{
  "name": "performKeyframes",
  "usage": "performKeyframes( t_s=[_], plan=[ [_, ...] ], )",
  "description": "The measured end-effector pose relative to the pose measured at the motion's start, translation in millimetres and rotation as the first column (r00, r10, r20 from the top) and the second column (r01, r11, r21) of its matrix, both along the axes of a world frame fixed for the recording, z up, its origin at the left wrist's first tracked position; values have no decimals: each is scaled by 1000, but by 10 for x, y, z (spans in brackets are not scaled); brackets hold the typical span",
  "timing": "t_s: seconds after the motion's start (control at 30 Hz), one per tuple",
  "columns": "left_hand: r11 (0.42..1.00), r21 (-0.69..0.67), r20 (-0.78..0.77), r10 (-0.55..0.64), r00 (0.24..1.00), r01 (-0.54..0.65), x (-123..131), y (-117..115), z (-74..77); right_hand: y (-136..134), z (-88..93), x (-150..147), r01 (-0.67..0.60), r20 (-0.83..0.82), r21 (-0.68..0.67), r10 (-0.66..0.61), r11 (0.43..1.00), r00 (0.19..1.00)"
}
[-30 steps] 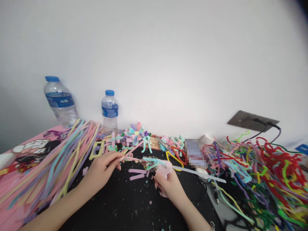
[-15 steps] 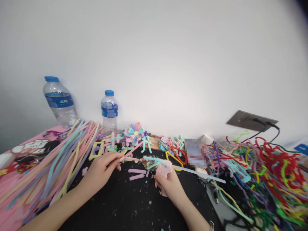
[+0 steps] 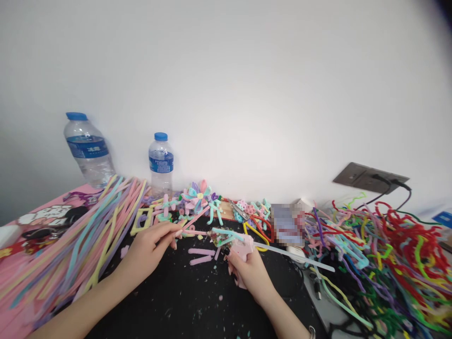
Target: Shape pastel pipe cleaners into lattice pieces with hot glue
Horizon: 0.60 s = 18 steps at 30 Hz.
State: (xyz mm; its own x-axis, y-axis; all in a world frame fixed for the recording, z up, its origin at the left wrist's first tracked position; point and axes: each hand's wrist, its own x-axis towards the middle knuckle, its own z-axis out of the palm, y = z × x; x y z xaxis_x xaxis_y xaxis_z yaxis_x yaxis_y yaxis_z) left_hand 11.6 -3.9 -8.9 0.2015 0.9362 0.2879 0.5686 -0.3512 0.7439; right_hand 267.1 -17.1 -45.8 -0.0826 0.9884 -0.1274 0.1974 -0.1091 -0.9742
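My left hand [image 3: 155, 244] pinches a pink pipe cleaner [image 3: 195, 232] whose bent length points toward the middle of the desk. In my right hand [image 3: 253, 274] is a pale pink hot glue gun [image 3: 243, 245], fingers wrapped round its handle. A long translucent glue stick [image 3: 294, 256] sticks out of its back end. Turquoise strips [image 3: 226, 234] and speckled residue cover its front, close to the pink pipe cleaner; whether nozzle and pipe cleaner touch, I cannot tell. Below them lie short lilac pipe cleaner pieces [image 3: 200, 259] on the black mat [image 3: 190, 301].
Long pastel pipe cleaners [image 3: 95, 226] spread at left, near two water bottles [image 3: 161, 162]. A pipe cleaner flower [image 3: 199, 194] and scissors [image 3: 237, 208] lie at the back. At right are a tangle of coloured pipe cleaners [image 3: 416, 249] and a wall socket [image 3: 367, 178] with cables.
The glue gun and its glue stick have shifted very slightly to the right. My left hand keeps its pinch on the pink pipe cleaner, almost unmoved.
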Motion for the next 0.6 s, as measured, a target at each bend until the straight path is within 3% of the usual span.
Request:
performKeyframes(
  t_s=[0.6],
  plan=[
    [999, 26, -6, 19, 1000, -19, -36, 12, -9, 14, -33, 17, 28, 32, -21, -28, 999, 999]
  ],
)
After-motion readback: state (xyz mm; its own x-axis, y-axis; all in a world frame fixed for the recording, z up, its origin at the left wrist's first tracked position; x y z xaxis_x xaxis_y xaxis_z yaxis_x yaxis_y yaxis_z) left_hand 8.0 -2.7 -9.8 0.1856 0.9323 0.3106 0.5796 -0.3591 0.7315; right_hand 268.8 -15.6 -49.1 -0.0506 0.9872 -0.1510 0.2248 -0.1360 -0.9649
